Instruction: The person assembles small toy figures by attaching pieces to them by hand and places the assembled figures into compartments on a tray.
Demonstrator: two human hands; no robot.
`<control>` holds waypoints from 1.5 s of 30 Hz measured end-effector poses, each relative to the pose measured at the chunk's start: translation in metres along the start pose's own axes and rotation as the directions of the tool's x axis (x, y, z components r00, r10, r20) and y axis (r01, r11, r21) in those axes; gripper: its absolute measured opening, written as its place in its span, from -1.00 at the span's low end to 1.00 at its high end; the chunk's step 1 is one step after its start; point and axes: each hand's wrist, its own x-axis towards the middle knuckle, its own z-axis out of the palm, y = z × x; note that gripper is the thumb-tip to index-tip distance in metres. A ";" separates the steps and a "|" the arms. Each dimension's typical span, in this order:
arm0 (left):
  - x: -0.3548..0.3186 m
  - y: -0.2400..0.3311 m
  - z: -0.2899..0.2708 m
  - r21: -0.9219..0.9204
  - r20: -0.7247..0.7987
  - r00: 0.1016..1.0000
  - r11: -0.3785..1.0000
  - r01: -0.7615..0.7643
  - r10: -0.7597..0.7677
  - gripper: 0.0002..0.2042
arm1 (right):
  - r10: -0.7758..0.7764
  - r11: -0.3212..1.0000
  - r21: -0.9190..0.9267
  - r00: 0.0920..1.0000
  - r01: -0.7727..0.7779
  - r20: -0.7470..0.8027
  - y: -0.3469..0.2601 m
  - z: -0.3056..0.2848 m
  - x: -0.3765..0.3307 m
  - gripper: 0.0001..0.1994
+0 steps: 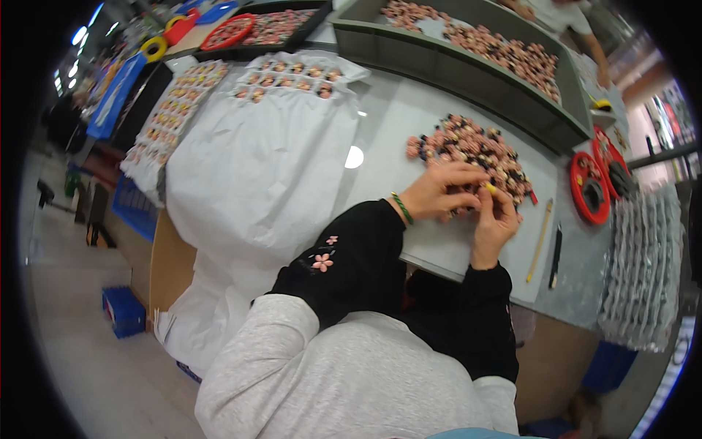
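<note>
Over the near edge of a loose pile of small pink, black and cream pieces (468, 143), my two hands meet. My right hand (496, 227) pinches a tiny yellow piece (490, 188) between thumb and fingertips. From the left comes my left hand (437, 192), a green band at its wrist, thumb and forefinger curled toward the yellow piece. Whatever lies between the left fingertips is too small to make out. The pile sits on a white sheet (387, 135) on the table.
A grey-green bin (453, 55) of similar pieces stands behind the pile. White wrapping (256, 146) and trays of small figures (172, 117) lie left. On the right are red round containers (589, 190), a yellow stick (540, 241), a black pen-like tool (556, 256) and stacked clear trays (640, 271). Another person's arm (596, 55) shows far right.
</note>
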 end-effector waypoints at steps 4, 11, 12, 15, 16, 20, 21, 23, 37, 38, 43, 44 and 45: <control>0.002 0.019 -0.005 -0.025 -0.031 1.000 1.000 -0.002 0.001 -0.67 | 0.139 0.990 0.031 0.990 -0.138 -0.031 -0.006 0.002 -0.001 -0.80; 0.051 0.051 -0.098 0.308 -0.415 0.885 0.948 -0.082 0.211 -0.66 | 0.202 0.974 0.103 0.979 -0.201 0.001 -0.015 0.004 -0.005 -0.79; 0.057 0.051 -0.123 0.408 -0.453 0.873 0.913 0.023 0.181 -0.66 | 0.178 0.977 0.114 0.984 -0.178 0.015 -0.014 0.004 -0.005 -0.79; 0.048 0.042 -0.198 0.692 -0.513 0.840 0.665 0.281 0.179 -0.62 | 0.146 0.980 0.132 0.989 -0.149 0.035 -0.013 0.003 -0.004 -0.80; 0.038 0.035 -0.219 0.717 -0.553 0.826 0.569 0.402 0.112 -0.62 | 0.151 0.978 0.143 0.988 -0.154 0.034 -0.012 0.003 -0.004 -0.80; -0.019 -0.004 -0.277 0.795 -0.585 0.810 0.173 0.581 -0.033 -0.62 | 0.157 0.981 0.114 0.988 -0.157 0.014 -0.008 0.003 -0.004 -0.79; -0.031 -0.015 -0.286 0.804 -0.583 0.810 0.099 0.586 -0.062 -0.63 | 0.159 0.980 0.121 0.987 -0.161 0.021 -0.007 0.003 -0.004 -0.79; -0.050 -0.034 -0.297 0.809 -0.572 0.818 0.124 0.574 -0.057 -0.69 | 0.159 0.979 0.128 0.987 -0.162 0.030 -0.006 0.003 -0.004 -0.79; -0.060 -0.035 -0.263 0.714 -0.689 0.634 -0.181 0.676 -0.352 -0.28 | 0.163 0.982 0.095 0.986 -0.166 0.043 -0.012 0.006 -0.004 -0.79; -0.058 -0.031 -0.262 0.714 -0.680 0.628 -0.149 0.684 -0.379 -0.27 | 0.128 0.986 0.098 0.990 -0.133 0.056 -0.011 0.006 -0.004 -0.79; -0.047 -0.008 -0.244 0.771 -0.633 0.705 -0.188 0.608 -0.320 -0.32 | -0.037 0.999 0.005 0.992 0.037 0.122 -0.001 0.004 -0.009 -0.77; -0.043 -0.005 -0.234 0.809 -0.586 0.766 -0.137 0.571 -0.263 -0.35 | -0.042 0.999 0.007 0.991 0.041 0.127 0.001 0.004 -0.010 -0.77; -0.040 -0.002 -0.223 0.843 -0.537 0.819 -0.092 0.530 -0.203 -0.38 | -0.059 0.998 -0.020 0.990 0.062 0.131 0.003 0.003 -0.011 -0.77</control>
